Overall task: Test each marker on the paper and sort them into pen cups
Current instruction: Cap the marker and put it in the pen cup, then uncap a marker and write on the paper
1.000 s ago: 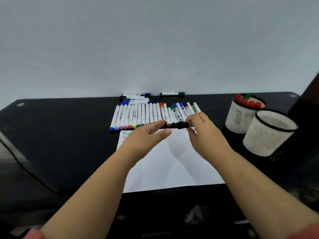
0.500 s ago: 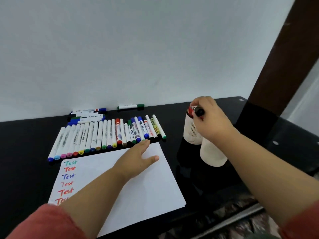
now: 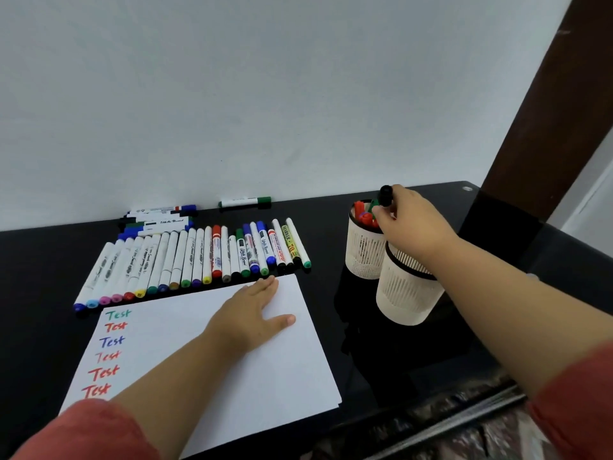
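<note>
My right hand [image 3: 411, 224] grips a black marker [image 3: 385, 195] upright, its lower end inside the far white pen cup [image 3: 363, 257], which holds several red and green markers. A second white pen cup [image 3: 406, 300] stands nearer, partly under my right wrist; its contents are hidden. My left hand [image 3: 257, 313] lies flat, fingers apart, on the white paper [image 3: 282, 376], which bears several coloured "Test" words down its left side. A row of several markers [image 3: 192, 260] lies just beyond the paper.
More markers [image 3: 156, 219] are stacked by the wall behind the row, and a green-capped one [image 3: 245, 202] lies alone farther right. The black table [image 3: 39, 260] ends at a dark wooden post [image 3: 544, 104] on the right. The table's front edge runs just below the paper.
Both hands held the black marker over the paper a second ago. My right hand carried it to the far cup and now lowers it in; my left hand settled flat on the paper.
</note>
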A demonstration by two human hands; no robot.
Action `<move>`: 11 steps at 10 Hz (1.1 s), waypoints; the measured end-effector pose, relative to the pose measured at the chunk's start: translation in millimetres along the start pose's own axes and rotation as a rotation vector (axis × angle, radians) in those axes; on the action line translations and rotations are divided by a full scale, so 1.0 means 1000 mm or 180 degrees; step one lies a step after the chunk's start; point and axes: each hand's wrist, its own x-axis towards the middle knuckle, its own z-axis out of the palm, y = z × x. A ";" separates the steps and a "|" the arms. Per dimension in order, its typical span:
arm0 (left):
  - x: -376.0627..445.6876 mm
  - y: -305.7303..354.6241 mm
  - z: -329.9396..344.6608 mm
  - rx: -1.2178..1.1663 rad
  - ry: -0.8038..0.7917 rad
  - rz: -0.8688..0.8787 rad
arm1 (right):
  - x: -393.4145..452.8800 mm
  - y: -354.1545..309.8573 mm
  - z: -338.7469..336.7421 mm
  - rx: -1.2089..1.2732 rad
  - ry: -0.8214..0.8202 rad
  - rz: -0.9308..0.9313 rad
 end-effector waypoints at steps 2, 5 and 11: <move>-0.001 0.000 0.001 -0.0045 0.0067 0.0007 | 0.013 0.002 -0.001 0.0247 -0.0200 0.0310; -0.002 0.002 -0.001 -0.0098 0.0068 0.0006 | 0.017 0.019 -0.004 0.0192 0.0028 -0.0175; -0.005 0.007 -0.004 0.0014 -0.0065 -0.0103 | 0.025 0.017 -0.011 -0.0466 -0.0512 -0.0227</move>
